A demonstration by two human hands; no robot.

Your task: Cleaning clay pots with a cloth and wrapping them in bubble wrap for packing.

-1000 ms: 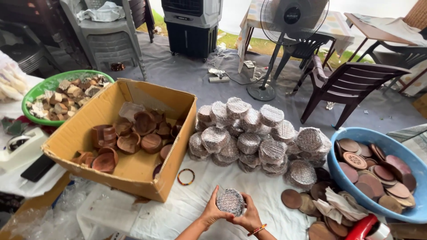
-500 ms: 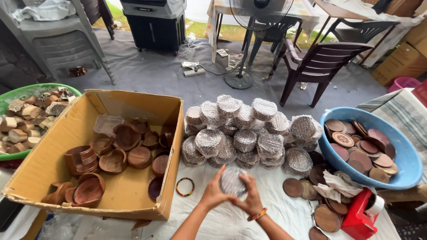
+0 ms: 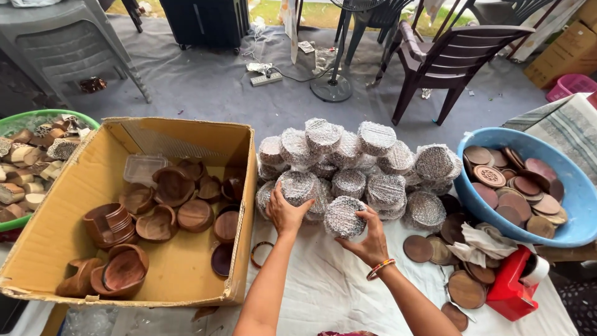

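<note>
Your right hand (image 3: 368, 239) grips a round wrapped bundle (image 3: 344, 217) just below the middle of the frame, fingers curled around its right edge. The bundle is a thick disc sheathed in silvery bubble wrap, its dark contents showing faintly through. Your left hand (image 3: 286, 211) lies spread and open against the front of the pile of wrapped bundles (image 3: 360, 165) (all the same round shape and silvery skin), which fills the centre of the frame on the white cloth (image 3: 323, 292).

Left of centre, an open cardboard box (image 3: 62, 230), tan and rectangular, holds brown wooden bowls (image 3: 155, 214). At the right edge sits a blue plastic basin (image 3: 581, 211) of flat wooden discs, with a red tape dispenser (image 3: 513, 286) below it at lower right. A second cardboard carton (image 3: 563, 53), closed, stands in the upper right corner.
</note>
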